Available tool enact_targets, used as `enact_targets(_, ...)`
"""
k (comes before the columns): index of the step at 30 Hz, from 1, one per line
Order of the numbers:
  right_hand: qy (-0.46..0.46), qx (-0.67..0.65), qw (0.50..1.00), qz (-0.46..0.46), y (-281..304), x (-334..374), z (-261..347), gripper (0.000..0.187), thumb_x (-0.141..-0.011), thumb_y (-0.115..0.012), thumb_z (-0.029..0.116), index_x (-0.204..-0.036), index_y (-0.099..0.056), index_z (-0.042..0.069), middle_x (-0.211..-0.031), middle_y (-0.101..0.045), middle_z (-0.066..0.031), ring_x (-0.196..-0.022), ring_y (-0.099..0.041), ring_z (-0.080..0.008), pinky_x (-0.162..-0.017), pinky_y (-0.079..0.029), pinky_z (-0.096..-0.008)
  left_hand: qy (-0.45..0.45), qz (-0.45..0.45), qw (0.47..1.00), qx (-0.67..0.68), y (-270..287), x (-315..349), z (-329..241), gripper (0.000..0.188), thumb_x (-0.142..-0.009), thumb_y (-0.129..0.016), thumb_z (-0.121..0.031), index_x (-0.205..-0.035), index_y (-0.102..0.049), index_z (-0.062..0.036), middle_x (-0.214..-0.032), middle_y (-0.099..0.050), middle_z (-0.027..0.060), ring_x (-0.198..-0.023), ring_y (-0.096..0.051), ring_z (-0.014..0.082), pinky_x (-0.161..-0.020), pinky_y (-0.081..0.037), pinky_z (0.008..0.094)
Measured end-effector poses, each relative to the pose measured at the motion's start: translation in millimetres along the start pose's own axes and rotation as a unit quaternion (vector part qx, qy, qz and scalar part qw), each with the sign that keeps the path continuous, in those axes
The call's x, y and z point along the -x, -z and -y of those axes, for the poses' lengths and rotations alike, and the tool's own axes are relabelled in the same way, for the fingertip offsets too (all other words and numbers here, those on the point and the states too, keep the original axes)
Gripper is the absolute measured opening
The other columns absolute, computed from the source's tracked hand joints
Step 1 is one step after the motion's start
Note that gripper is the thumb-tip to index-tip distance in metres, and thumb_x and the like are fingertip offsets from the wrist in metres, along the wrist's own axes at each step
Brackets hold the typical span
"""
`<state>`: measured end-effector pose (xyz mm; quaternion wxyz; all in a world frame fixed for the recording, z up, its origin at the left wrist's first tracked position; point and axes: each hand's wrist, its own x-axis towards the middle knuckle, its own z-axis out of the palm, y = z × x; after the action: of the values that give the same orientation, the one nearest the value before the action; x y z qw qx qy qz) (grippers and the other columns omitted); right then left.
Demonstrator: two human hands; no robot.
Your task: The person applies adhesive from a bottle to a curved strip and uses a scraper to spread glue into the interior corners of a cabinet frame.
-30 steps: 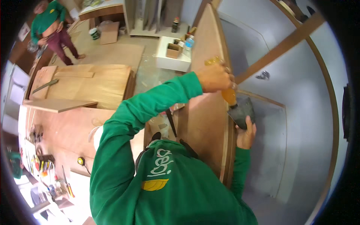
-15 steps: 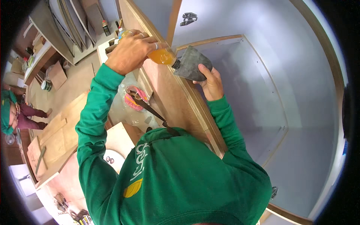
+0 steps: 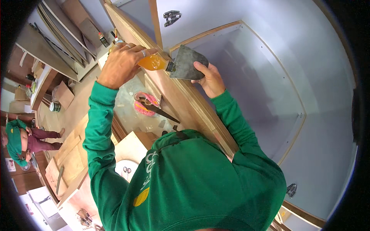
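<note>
My left hand [image 3: 122,63] is closed around a clear plastic bottle of orange-yellow liquid [image 3: 154,62]. The bottle is tipped nearly level, its dark neck end [image 3: 170,67] up against a flat dark grey plate [image 3: 187,63]. That plate is roughly trapezoid, with a smudged face; its exact kind is unclear. My right hand [image 3: 211,79] pinches its right edge, thumb on top and fingers behind. Both hands are over the wooden edge [image 3: 192,94] of a cabinet panel. Whether any liquid is flowing out cannot be seen.
A pale cabinet interior [image 3: 254,77] lies to the right, with metal hinges [image 3: 171,17] on its panels. Left of the panel, a pink container [image 3: 145,104] holds a dark long tool. Scissors [image 3: 127,169] lie nearby. Another person [image 3: 17,140] stands at the far left.
The view has shifted, so the bottle, plate and both hands appear farther left. Both grips stay the same, and the bottle end still meets the plate. The other person's posture has changed.
</note>
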<state>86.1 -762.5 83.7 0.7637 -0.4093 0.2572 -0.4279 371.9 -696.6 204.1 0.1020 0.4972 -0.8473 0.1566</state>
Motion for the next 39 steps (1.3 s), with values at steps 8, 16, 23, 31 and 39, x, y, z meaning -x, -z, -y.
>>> enact_targets(8, -0.003, 0.011, 1.0, -0.026, 2.0, -0.4, 4.3, 0.026, -0.096, -0.067, 0.022, -0.116, -0.065, 0.006, -0.105, -0.07, -0.0028, -0.088, -0.068, -0.0131, -0.062, -0.058, -0.0306, -0.012, -0.034, 0.999, -0.029, -6.7, -4.5, -1.7, 0.061, -0.075, -0.074, -0.006, -0.132, -0.063, -0.0254, -0.114, -0.07, 0.0012, -0.106, -0.065, 0.0248, -0.099, -0.046, 0.0443)
enact_targets(16, -0.004, 0.02, 0.999, -0.041, -11.9, -1.6, 22.0, 0.018, -0.097, -0.065, 0.022, -0.106, -0.067, 0.007, -0.095, -0.072, -0.0019, -0.077, -0.068, -0.0112, -0.061, -0.055, -0.0277, -0.001, -0.074, 0.995, -0.068, -9.2, -1.2, -3.2, 0.051, -0.08, -0.069, -0.008, -0.127, -0.067, -0.0244, -0.107, -0.07, -0.0012, -0.104, -0.063, 0.0219, -0.097, -0.045, 0.0416)
enact_targets(23, -0.005, -0.021, 0.999, 0.027, -23.3, -2.9, 54.6, 0.017, -0.096, -0.066, 0.022, -0.107, -0.068, 0.009, -0.097, -0.073, -0.0018, -0.081, -0.069, -0.0124, -0.062, -0.057, -0.0291, 0.022, -0.074, 0.994, 0.082, -25.6, 8.5, 1.5, 0.063, -0.074, -0.073, -0.008, -0.135, -0.062, -0.0221, -0.107, -0.069, 0.0018, -0.103, -0.062, 0.0258, -0.095, -0.044, 0.0428)
enact_targets(31, 0.138, -0.009, 0.986, -0.089, 25.1, -10.7, 93.3, 0.028, -0.094, -0.067, 0.015, -0.12, -0.061, 0.007, -0.11, -0.069, -0.0059, -0.099, -0.067, -0.0164, -0.077, -0.059, -0.0366, 0.292, -0.333, 0.7, 0.561, -115.3, 13.3, 27.9, 0.048, -0.095, -0.069, -0.011, -0.137, -0.048, -0.0013, -0.128, -0.062, 0.0113, -0.117, -0.059, 0.0183, -0.099, -0.046, 0.0313)
enact_targets(39, 0.362, 0.524, 0.702, -0.32, 171.1, -80.1, 147.3, 0.027, -0.098, -0.059, 0.014, -0.124, -0.058, 0.005, -0.101, -0.07, -0.0131, -0.095, -0.069, -0.0269, -0.085, -0.054, -0.0382, 0.249, -0.521, 0.624, 0.526, -134.0, -82.8, 62.9, 0.043, -0.097, -0.068, -0.015, -0.133, -0.049, 0.0, -0.124, -0.061, 0.0099, -0.112, -0.058, 0.0173, -0.097, -0.047, 0.031)
